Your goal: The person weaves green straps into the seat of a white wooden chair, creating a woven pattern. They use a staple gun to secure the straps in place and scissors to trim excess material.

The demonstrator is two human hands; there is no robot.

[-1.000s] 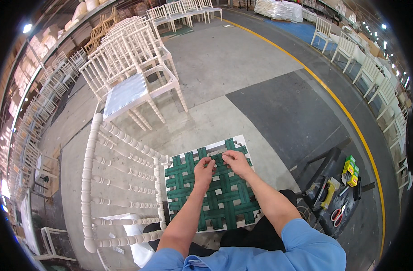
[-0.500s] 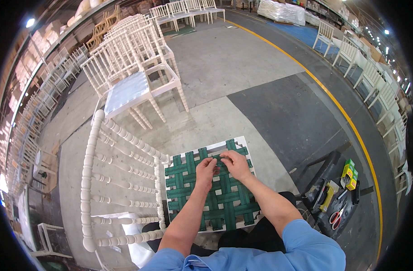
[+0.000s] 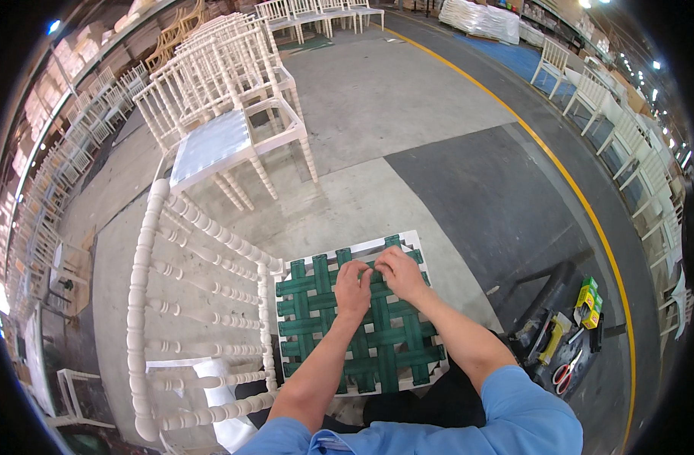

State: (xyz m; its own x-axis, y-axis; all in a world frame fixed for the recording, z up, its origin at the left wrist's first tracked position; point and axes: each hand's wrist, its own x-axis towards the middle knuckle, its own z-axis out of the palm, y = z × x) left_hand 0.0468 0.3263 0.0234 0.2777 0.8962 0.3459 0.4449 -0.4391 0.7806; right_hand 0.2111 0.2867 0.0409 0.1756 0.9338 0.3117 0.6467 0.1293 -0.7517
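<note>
A white chair (image 3: 140,303) with turned, beaded posts lies with its backrest to my left. Dark green webbing straps (image 3: 301,326) are woven in a crisscross over its white seat frame (image 3: 414,236). My left hand (image 3: 353,290) is over the middle of the seat, its fingers curled and pinched at a strap. Close beside it, my right hand (image 3: 400,271) pinches at the same strap toward the far side. The fingertips nearly meet, and they hide the piece of strap between them.
At my right, a low dark stand (image 3: 540,334) bears red-handled scissors (image 3: 565,373), a yellow-handled tool (image 3: 552,341) and green-yellow boxes (image 3: 587,303). Rows of white chairs (image 3: 210,152) stand ahead on the left, more along the right. A yellow line (image 3: 559,171) crosses the floor.
Both hands have shifted slightly right over the seat and remain close together at the webbing. The view has tilted a little; the chair has hardly moved.
</note>
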